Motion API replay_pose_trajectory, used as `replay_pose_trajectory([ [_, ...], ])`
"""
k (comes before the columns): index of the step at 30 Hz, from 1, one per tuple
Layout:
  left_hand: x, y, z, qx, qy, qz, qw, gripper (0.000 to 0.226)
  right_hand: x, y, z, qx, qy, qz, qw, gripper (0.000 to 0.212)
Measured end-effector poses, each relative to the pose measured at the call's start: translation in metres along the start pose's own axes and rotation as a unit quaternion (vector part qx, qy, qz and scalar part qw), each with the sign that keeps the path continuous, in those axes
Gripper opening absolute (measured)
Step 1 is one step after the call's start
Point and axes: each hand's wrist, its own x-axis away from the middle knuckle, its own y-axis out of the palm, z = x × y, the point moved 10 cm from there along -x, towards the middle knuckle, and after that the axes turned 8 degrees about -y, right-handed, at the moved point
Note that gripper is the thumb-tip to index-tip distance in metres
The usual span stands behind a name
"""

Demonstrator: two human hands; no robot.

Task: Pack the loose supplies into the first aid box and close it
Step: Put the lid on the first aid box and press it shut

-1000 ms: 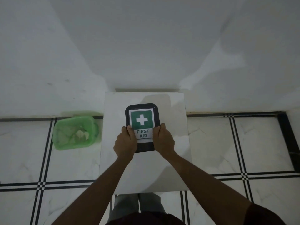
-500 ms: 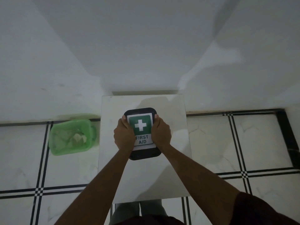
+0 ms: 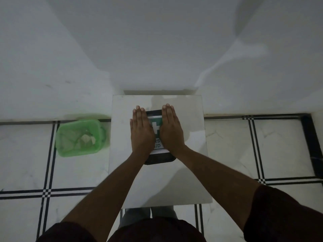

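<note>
1. At the bottom edge of the frame, dark sleeves (image 3: pixel 279 212) cover the person's upper arms, and a strip of grey trousers (image 3: pixel 148 213) shows just below the table's near edge.
2. Two bare forearms reach up from the lower corners toward the middle of the frame, converging over the table.
3. The table (image 3: pixel 188 172) is a small, pale, marble-look rectangle in the centre of the frame; its near half is bare, with soft shadows of the arms lying across it.
4. The first aid box (image 3: pixel 158 158) lies flat on the far half of the table, lid shut, dark rim showing at its near and far ends, with part of a green label, a white cross and some lettering visible between the hands.
5. The left hand (image 3: pixel 140 132) lies palm-down on the left side of the lid, fingers straight and together, pointing away; it grips nothing, only rests flat.
6. The right hand (image 3: pixel 171 130) lies the same way on the right side, flat and ungripping, fingertips reaching past the box's far rim.
7. Left of the table, on the floor, a green plastic basket (image 3: pixel 61 137) holds crumpled pale scraps.
8. The floor (image 3: pixel 230 147) is white marble-look tile crossed by paired black lines, with a thick black band at the right edge.
9. Beyond, filling the upper half of the frame, a plain white wall (image 3: pixel 157 41) carries broad grey shadows.
</note>
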Motion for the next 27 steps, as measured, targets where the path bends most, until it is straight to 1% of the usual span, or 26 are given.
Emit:
replay_pose_trajectory([
  [5,0.0,-0.002,0.004,0.008,0.026,0.005,1.0,0.058,-0.003,0.005,0.002,0.003,0.004,-0.015,1.0,0.064],
  [9,-0.004,-0.002,-0.002,0.066,0.007,-0.012,0.998,0.057,-0.004,0.007,0.004,-0.016,0.013,-0.029,0.999,0.066],
  [12,-0.005,-0.006,0.001,0.093,0.031,-0.022,0.995,0.058,-0.004,0.004,0.0,-0.037,0.014,-0.034,0.999,0.067],
  [14,-0.003,-0.009,0.002,0.057,0.041,-0.02,0.997,0.06,-0.004,0.002,0.0,-0.055,0.014,-0.042,0.998,0.069],
  [16,0.008,-0.013,-0.007,0.017,0.016,-0.009,1.0,0.062,0.004,0.0,0.0,-0.065,0.012,-0.042,0.997,0.067],
  [18,0.026,-0.014,-0.019,0.025,-0.024,-0.017,0.999,0.062,0.015,-0.004,0.004,-0.074,0.023,-0.024,0.997,0.058],
  [20,0.047,-0.008,-0.028,0.031,-0.042,-0.041,0.998,0.062,0.031,-0.005,0.005,-0.081,0.027,-0.024,0.996,0.055],
  [24,0.054,-0.01,-0.029,-0.004,-0.023,-0.04,0.999,0.062,0.044,-0.009,-0.002,-0.068,0.026,-0.024,0.997,0.057],
  [27,0.058,-0.018,-0.02,-0.036,0.024,-0.03,0.999,0.061,0.059,-0.012,-0.014,-0.057,0.033,-0.025,0.998,0.057],
])
